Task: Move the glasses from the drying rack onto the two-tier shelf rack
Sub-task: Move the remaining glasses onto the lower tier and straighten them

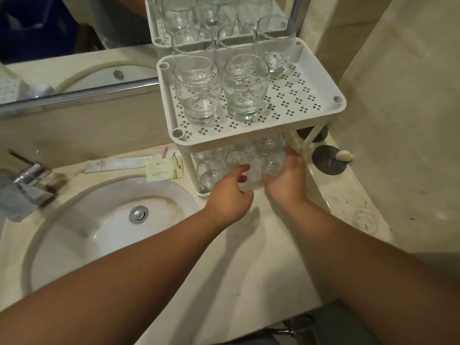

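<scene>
The white two-tier shelf rack (323, 113) stands on the counter beside the sink. Its top tier carries several clear glasses (245, 88). More glasses (211, 170) stand on the lower tier (202, 194). Both my hands reach into the lower tier from the front. My right hand (288, 179) curls round a small glass (272, 165) at the tier's right side. My left hand (227, 195) hovers just left of it with fingers loosely spread toward a blurred glass between the hands. Whether it touches that glass is unclear. No drying rack is in view.
A white sink (104, 220) with a chrome tap (32, 185) lies to the left. Paper sachets (139, 164) lie behind it. Two dark round discs (328, 160) and a small white object (344, 155) sit right of the rack. A faint glass-like ring (364, 220) shows near the right wall. A mirror (74, 33) runs behind.
</scene>
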{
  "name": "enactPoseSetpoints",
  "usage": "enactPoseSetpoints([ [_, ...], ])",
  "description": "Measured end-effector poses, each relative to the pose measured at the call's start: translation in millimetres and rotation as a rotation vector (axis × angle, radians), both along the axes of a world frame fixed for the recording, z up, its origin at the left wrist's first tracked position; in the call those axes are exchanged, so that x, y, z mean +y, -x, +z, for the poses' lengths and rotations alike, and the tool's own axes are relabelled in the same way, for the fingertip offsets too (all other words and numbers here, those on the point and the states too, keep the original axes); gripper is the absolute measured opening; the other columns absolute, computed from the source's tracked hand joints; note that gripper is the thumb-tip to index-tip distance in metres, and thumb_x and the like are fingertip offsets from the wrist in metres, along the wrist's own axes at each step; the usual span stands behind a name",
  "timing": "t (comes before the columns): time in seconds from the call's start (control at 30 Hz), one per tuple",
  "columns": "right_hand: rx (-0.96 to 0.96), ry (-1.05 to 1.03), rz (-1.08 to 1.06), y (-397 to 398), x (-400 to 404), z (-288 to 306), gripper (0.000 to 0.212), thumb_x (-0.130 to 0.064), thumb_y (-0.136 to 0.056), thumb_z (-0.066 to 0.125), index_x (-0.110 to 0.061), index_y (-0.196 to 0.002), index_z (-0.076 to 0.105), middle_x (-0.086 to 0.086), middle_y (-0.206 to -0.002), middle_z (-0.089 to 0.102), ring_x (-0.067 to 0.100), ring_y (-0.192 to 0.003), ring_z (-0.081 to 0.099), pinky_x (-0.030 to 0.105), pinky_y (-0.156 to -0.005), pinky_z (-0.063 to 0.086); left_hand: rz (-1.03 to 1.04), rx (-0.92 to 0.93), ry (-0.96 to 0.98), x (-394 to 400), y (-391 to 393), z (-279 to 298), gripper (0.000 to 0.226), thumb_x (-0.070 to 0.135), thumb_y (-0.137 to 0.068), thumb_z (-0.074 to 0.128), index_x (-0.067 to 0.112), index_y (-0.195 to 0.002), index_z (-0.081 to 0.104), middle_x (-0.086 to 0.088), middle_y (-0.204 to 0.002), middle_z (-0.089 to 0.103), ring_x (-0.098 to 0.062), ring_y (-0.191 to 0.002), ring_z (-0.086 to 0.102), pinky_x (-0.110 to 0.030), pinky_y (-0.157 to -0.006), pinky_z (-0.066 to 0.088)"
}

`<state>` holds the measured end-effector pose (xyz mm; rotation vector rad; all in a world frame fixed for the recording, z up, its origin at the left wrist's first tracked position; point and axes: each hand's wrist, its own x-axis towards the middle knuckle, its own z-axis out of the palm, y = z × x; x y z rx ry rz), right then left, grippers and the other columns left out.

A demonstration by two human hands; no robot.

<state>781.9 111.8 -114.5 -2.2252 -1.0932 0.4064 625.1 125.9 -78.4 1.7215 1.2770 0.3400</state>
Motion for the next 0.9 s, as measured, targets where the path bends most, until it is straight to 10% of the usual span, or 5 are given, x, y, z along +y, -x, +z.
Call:
enactPoseSetpoints([
  [0.17,-0.049,0.100,0.008,-5.9,26.9,-1.9,0.089,-0.032,-0.073,0.082,-0.020,-0.147,0.034,0.005,-0.151,0.040,0.024,-0.136,0.042,0.031,-0.112,0.034,0.056,-0.036,0.034,6.6,-3.6,-9.6,0.059,0.016,-0.091,0.059,0.034,-0.145,0.044,0.004,-0.130,0.059,-0.018,-0.100,0.065,-0.033,-0.088,0.055],
  [0.33,-0.082,0.164,0.013,-8.2,36.9,-6.7,0.088,-0.034,-0.072,0.082,-0.026,-0.146,0.035,0.003,-0.152,0.035,0.019,-0.136,0.039,0.019,-0.089,0.023,0.100,-0.057,0.053,7.6,-4.8,-16.4,0.058,0.015,-0.090,0.061,0.033,-0.143,0.046,0.005,-0.126,0.059,-0.017,-0.101,0.064,-0.031,-0.088,0.054],
  [0.7,0.002,0.166,0.017,-5.9,39.0,-18.7,0.080,-0.028,-0.074,0.082,-0.023,-0.141,0.040,0.009,-0.144,0.041,0.028,-0.131,0.044,0.039,-0.106,0.044,0.147,-0.075,0.072,11.5,0.5,-22.0,0.059,0.014,-0.090,0.061,0.032,-0.144,0.045,0.005,-0.125,0.058,-0.020,-0.103,0.064,-0.032,-0.089,0.054],
  [0.9,-0.179,0.314,0.083,-5.1,34.7,-12.0,0.095,-0.050,-0.078,0.075,-0.021,-0.152,0.023,0.010,-0.158,0.027,0.028,-0.148,0.016,0.039,-0.117,0.016,0.143,-0.086,0.036,2.2,9.9,-25.2,0.058,0.016,-0.091,0.061,0.032,-0.144,0.045,0.010,-0.120,0.055,-0.012,-0.097,0.062,-0.011,-0.072,0.042],
])
